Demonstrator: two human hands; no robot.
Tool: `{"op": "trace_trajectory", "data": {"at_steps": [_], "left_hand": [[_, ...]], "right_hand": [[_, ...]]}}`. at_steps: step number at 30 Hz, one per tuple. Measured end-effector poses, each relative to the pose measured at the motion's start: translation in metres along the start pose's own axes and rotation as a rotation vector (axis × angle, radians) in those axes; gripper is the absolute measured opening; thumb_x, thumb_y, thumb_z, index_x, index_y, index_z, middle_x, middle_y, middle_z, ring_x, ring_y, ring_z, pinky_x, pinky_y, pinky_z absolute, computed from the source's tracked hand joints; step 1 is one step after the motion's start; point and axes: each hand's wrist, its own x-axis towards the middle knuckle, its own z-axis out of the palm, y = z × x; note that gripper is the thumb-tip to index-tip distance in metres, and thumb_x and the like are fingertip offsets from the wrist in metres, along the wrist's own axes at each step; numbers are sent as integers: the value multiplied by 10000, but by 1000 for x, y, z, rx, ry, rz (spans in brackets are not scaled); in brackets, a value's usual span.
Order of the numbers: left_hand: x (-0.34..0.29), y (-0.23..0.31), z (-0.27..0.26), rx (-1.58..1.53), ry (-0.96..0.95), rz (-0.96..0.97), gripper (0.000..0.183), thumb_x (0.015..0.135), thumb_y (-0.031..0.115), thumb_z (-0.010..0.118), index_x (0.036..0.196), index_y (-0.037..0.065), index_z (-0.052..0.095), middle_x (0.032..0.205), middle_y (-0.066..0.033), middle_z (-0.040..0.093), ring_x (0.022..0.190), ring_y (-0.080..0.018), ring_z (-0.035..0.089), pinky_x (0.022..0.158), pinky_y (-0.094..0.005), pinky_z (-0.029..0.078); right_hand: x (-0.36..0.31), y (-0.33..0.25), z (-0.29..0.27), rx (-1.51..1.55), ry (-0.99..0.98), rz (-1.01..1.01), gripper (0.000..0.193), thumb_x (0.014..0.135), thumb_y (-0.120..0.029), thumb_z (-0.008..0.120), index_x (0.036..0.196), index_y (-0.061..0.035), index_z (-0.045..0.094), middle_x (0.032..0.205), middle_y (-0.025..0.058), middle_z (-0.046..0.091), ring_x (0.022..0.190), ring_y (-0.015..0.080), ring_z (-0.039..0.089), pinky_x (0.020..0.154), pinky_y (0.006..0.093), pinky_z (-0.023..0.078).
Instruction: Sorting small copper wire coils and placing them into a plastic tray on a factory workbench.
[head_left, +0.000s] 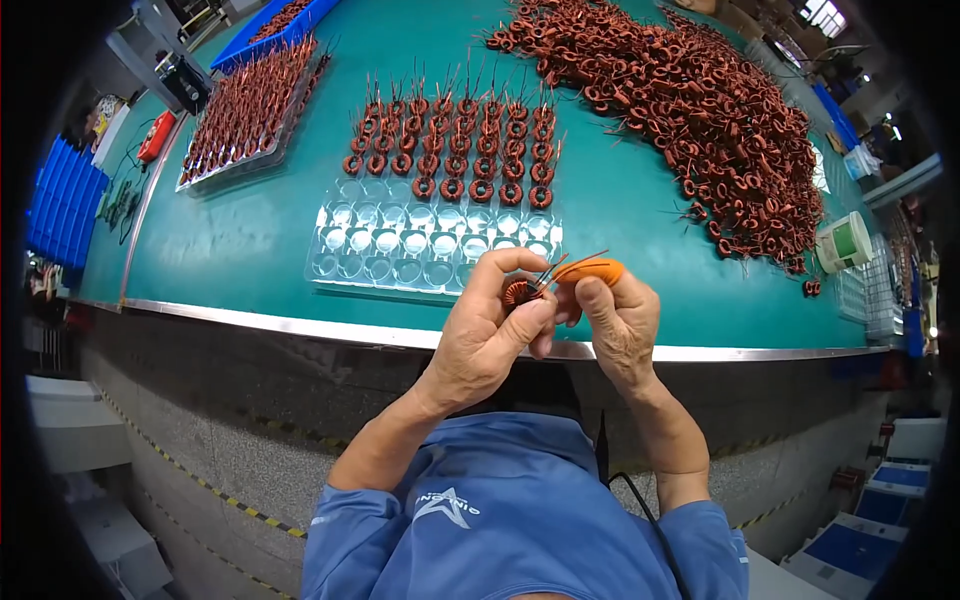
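Over the near edge of the green desk (620,215), the left hand (490,335) pinches a coil (518,293), the right hand (624,322) grips a tool (592,271); grey floor (230,400) below.

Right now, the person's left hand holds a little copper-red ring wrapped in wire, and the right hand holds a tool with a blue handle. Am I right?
Not quite: the colour is wrong. In the head view, the right hand holds a tool with an orange handle, not a blue one. The left hand does hold the little copper-red ring wrapped in wire.
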Motion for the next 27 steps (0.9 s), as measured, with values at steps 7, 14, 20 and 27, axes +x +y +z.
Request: {"op": "trace_trajectory", "data": {"at_steps": [7,14,20,27], "left_hand": [[-1,6,-1,126,-38,-51,247,960,94,502,1160,-18,409,805,-70,528,658,-124,548,625,-241,469],[-6,-5,-8,213,67,21,213,945,86,524,1128,-11,475,711,-31,557,637,-80,544,590,-216,446],[-12,2,-21,13,-59,-126,306,986,221,471,1161,-29,446,733,-76,519,631,-151,549,616,-256,468],[-13,-6,-22,-44,-175,-256,362,992,328,455,1127,-4,504,727,-38,544,623,-95,543,581,-234,460]], "right_hand": [[6,-5,6,-175,92,-119,322,962,-269,540,924,33,647,717,51,640,610,105,605,557,228,498],[-2,-11,0,338,-18,205,357,982,-261,486,1006,70,615,724,101,629,562,133,588,512,236,485],[2,-9,-4,104,-11,60,315,901,-247,639,1055,28,626,753,65,629,586,106,572,557,225,468],[3,-10,-10,-5,-107,105,210,848,-215,709,855,-9,672,594,-9,564,518,58,514,447,200,388]]}}
